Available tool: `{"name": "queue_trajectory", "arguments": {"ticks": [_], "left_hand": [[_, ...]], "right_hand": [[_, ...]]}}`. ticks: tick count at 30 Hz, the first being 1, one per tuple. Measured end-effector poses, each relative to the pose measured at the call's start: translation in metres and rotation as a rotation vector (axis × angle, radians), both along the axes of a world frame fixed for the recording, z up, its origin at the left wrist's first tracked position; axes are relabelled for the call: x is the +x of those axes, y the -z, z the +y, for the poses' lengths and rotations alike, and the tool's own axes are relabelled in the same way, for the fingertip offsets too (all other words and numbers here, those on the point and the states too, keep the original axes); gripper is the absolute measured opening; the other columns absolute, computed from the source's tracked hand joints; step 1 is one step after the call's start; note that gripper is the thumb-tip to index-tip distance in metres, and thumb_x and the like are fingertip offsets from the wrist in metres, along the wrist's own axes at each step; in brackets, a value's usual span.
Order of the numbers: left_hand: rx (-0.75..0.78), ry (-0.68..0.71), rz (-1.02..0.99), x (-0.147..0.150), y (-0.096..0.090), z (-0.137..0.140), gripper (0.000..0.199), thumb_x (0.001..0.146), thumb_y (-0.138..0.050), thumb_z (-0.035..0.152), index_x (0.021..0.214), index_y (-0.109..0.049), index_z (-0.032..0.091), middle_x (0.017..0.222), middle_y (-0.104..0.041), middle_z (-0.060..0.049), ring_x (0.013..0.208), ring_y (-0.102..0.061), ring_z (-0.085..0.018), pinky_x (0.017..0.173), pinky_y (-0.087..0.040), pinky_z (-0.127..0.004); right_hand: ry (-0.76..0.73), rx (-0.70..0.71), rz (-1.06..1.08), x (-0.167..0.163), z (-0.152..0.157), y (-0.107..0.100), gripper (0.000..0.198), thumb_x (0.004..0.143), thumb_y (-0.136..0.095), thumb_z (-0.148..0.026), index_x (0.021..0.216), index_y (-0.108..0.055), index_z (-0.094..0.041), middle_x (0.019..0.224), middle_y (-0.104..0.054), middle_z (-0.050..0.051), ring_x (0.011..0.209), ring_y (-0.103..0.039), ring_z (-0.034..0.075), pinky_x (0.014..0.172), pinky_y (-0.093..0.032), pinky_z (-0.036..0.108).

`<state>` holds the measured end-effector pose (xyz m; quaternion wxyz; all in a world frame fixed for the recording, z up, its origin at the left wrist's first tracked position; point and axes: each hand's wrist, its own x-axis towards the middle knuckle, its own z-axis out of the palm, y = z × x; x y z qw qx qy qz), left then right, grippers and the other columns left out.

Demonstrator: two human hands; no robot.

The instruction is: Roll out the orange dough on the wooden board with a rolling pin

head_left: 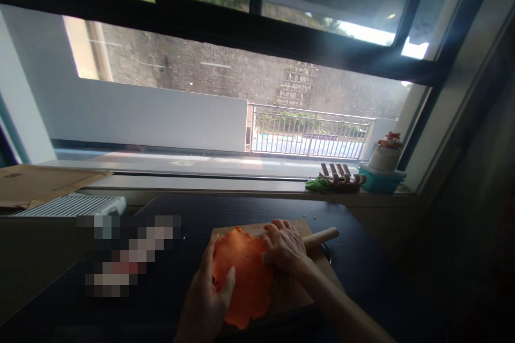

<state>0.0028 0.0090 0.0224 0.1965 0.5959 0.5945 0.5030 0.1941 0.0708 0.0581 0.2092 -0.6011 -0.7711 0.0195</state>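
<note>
Two hands (206, 293) (287, 246), seemingly one orange sheet (247, 284)

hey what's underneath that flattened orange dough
A brown board shows beyond the right side of the flattened orange dough. What lies directly beneath is covered, and the left hand hides part of the dough's left edge.

Rolling pin (322, 238) — middle hidden under right hand (285, 245), pixelated patch (131, 258) — unreadable

Sheet (251, 278) on board (293, 295); rolling pin (325, 237) at right.
</note>
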Motion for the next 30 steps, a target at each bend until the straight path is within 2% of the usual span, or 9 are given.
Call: {"name": "queue_trajectory", "arguments": {"ticks": [3, 8, 11, 13, 16, 19, 21, 26, 30], "left_hand": [[-0.011, -0.017, 0.047, 0.000, -0.001, 0.000, 0.069, 0.082, -0.048, 0.043, 0.143, -0.033, 0.015, 0.143, -0.049, -0.019, 0.132, -0.047, -0.033, 0.107, -0.042, -0.049], [0.011, -0.030, 0.057, -0.001, 0.001, 0.002, 0.067, 0.081, -0.047, 0.042, 0.142, -0.035, 0.016, 0.143, -0.050, -0.018, 0.129, -0.052, -0.031, 0.105, -0.045, -0.047], [0.015, -0.038, 0.072, -0.002, 0.002, 0.002, 0.067, 0.081, -0.045, 0.041, 0.142, -0.033, 0.015, 0.143, -0.049, -0.018, 0.129, -0.051, -0.030, 0.105, -0.044, -0.046], [0.019, -0.036, 0.079, -0.002, 0.003, 0.002, 0.067, 0.082, -0.045, 0.040, 0.143, -0.033, 0.014, 0.144, -0.049, -0.018, 0.130, -0.051, -0.030, 0.106, -0.044, -0.045], [0.019, -0.027, 0.089, -0.002, 0.004, 0.003, 0.067, 0.082, -0.044, 0.040, 0.143, -0.033, 0.014, 0.142, -0.051, -0.018, 0.129, -0.051, -0.030, 0.105, -0.045, -0.046], [0.024, -0.034, 0.097, -0.002, 0.005, 0.004, 0.067, 0.082, -0.045, 0.040, 0.142, -0.034, 0.013, 0.138, -0.054, -0.019, 0.128, -0.052, -0.032, 0.104, -0.046, -0.047], [0.038, -0.033, 0.101, -0.003, 0.006, 0.005, 0.066, 0.082, -0.045, 0.040, 0.142, -0.035, 0.013, 0.139, -0.054, -0.019, 0.127, -0.053, -0.031, 0.103, -0.046, -0.047], [0.073, -0.039, 0.113, -0.004, 0.008, 0.005, 0.063, 0.083, -0.044, 0.038, 0.141, -0.038, 0.013, 0.136, -0.057, -0.017, 0.125, -0.055, -0.030, 0.102, -0.049, -0.044], [0.078, -0.052, 0.138, -0.004, 0.008, 0.003, 0.061, 0.083, -0.044, 0.036, 0.140, -0.039, 0.014, 0.135, -0.059, -0.016, 0.125, -0.055, -0.029, 0.101, -0.050, -0.043]], "right_hand": [[0.008, -0.040, 0.000, -0.004, 0.001, -0.002, 0.028, 0.092, -0.044, -0.034, 0.111, -0.063, -0.024, 0.115, -0.061, 0.006, 0.110, -0.050, 0.023, 0.095, -0.034, 0.036], [0.063, -0.105, -0.024, -0.023, 0.052, -0.012, 0.032, 0.090, -0.046, -0.035, 0.113, -0.063, -0.019, 0.119, -0.058, 0.011, 0.114, -0.049, 0.025, 0.093, -0.036, 0.037], [0.082, -0.104, -0.032, -0.028, 0.065, -0.016, 0.032, 0.091, -0.046, -0.034, 0.112, -0.063, -0.018, 0.118, -0.059, 0.013, 0.114, -0.050, 0.026, 0.092, -0.036, 0.037], [0.065, -0.095, -0.013, -0.025, 0.054, -0.014, 0.031, 0.092, -0.045, -0.036, 0.111, -0.063, -0.019, 0.117, -0.059, 0.011, 0.113, -0.050, 0.025, 0.092, -0.037, 0.037], [0.037, -0.055, 0.032, -0.015, 0.019, -0.005, 0.032, 0.093, -0.044, -0.041, 0.109, -0.064, -0.023, 0.119, -0.059, 0.008, 0.114, -0.049, 0.024, 0.096, -0.035, 0.038], [0.034, 0.022, 0.058, -0.007, -0.012, 0.007, 0.039, 0.092, -0.045, -0.046, 0.120, -0.060, -0.025, 0.130, -0.055, 0.007, 0.125, -0.041, 0.026, 0.106, -0.026, 0.041], [0.036, 0.023, 0.062, -0.006, -0.015, 0.010, 0.045, 0.090, -0.047, -0.048, 0.127, -0.056, -0.024, 0.133, -0.053, 0.007, 0.131, -0.036, 0.027, 0.109, -0.022, 0.042], [0.044, -0.038, 0.043, -0.021, 0.033, -0.002, 0.038, 0.091, -0.046, -0.038, 0.123, -0.058, -0.022, 0.127, -0.057, 0.009, 0.125, -0.043, 0.026, 0.100, -0.033, 0.039], [0.052, -0.057, 0.028, -0.031, 0.062, -0.012, 0.041, 0.089, -0.047, -0.035, 0.125, -0.058, -0.018, 0.126, -0.058, 0.011, 0.121, -0.046, 0.027, 0.097, -0.036, 0.039]]}}
